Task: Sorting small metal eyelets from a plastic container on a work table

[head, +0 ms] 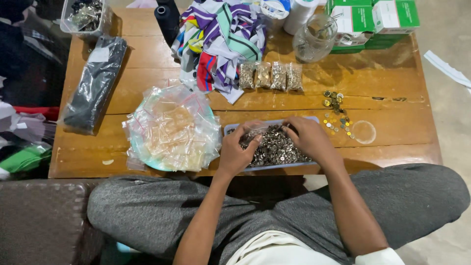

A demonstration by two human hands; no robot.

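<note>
A shallow pale blue tray (230,129) at the front of the low wooden table (392,88) is heaped with small silver metal rings (277,147). My left hand (238,149) rests on the left side of the heap, fingers curled around a small clear plastic bag. My right hand (309,137) lies over the right side of the heap, fingers bent down into the rings and toward the bag's mouth. Left of the tray, a plate holds a pile of empty small clear bags (171,130).
Several filled small bags (270,76) lie in a row behind the tray. Loose gold and silver rings (337,115) and a round clear lid (364,131) sit at the right. Striped fabric (221,34), a glass jar (314,37), green boxes (378,19), a black wrapped bundle (95,83).
</note>
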